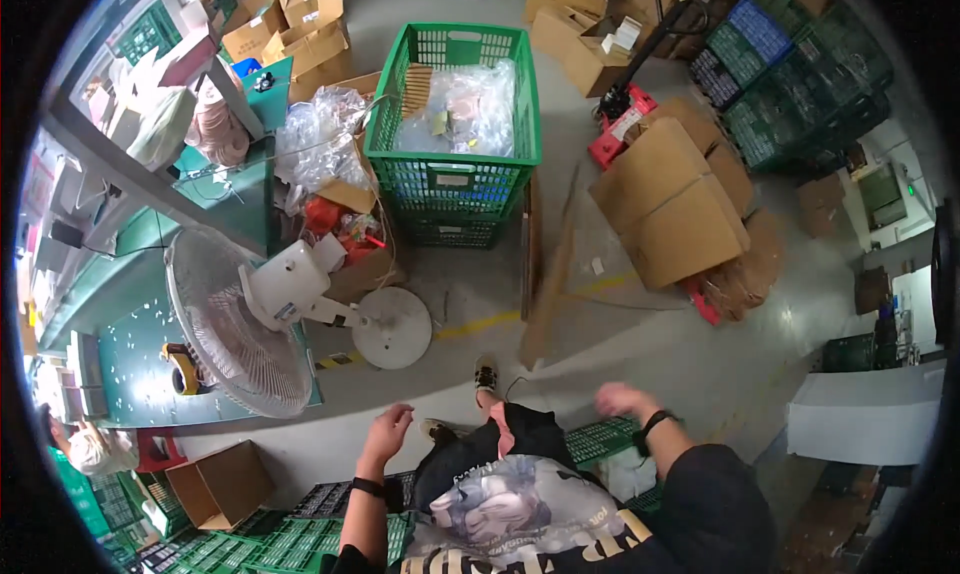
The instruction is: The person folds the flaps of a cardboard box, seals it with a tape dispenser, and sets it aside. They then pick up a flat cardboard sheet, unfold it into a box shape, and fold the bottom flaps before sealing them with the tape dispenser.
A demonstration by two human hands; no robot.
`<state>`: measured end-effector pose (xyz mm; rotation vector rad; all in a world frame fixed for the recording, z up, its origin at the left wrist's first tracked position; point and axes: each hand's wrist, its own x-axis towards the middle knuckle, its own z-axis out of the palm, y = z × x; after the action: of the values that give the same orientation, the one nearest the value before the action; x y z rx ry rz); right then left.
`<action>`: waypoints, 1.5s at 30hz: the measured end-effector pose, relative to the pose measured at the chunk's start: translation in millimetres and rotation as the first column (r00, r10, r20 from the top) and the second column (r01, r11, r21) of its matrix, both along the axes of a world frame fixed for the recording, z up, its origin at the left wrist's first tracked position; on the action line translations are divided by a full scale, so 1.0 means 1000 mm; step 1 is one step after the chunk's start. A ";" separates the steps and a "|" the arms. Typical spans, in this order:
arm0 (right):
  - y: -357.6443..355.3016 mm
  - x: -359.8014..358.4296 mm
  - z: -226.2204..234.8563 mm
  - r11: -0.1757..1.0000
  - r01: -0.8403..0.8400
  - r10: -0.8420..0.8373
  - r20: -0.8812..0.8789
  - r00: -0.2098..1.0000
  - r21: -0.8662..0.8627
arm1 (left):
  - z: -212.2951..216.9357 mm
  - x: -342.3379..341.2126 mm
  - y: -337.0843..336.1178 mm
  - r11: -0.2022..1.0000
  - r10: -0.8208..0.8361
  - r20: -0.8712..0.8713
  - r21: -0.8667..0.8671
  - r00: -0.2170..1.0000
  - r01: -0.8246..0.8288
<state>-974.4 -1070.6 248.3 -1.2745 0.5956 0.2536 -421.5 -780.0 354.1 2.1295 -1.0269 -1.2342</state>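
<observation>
My left hand point(386, 434) is raised beside my left leg, with its fingers loosely bent and apart and nothing held in it. My right hand point(624, 402) is lifted out to the right of my body, smeared by motion, so its fingers are unclear. Both hands are in the air, apart from any object. A white standing fan point(240, 319) is the nearest large thing to my left hand. Ahead of me, a green plastic crate point(455, 164) holding clear plastic bags point(475, 104) rests on another green crate point(455, 232).
A green-topped workbench point(130, 359) runs along the left. Flattened cardboard point(665, 204) leans near a red pallet jack point(625, 124) on the right. An open cardboard box point(222, 486) stands at lower left. Several green crates point(345, 539) lie behind me, and more stacked crates point(785, 84) stand far right.
</observation>
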 end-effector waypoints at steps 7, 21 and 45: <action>0.218 0.013 0.043 0.998 0.042 -0.067 -0.685 0.726 -0.053 | -0.065 -0.004 0.099 0.982 -0.117 0.032 0.154 0.993 0.111; 0.098 -0.006 0.049 0.932 0.300 -0.362 -0.466 0.807 -0.204 | -0.151 -0.086 -0.065 0.952 -0.306 0.149 0.065 0.940 0.299; -0.066 -0.032 0.089 0.548 0.148 -0.427 -0.123 0.896 -0.823 | -0.041 -0.189 -0.181 0.949 -0.070 0.358 -0.265 0.931 0.173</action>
<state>-1006.5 -1136.9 337.6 -1.9980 1.2913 -0.1402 -610.9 -961.3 313.2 2.1092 -1.4146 -0.7108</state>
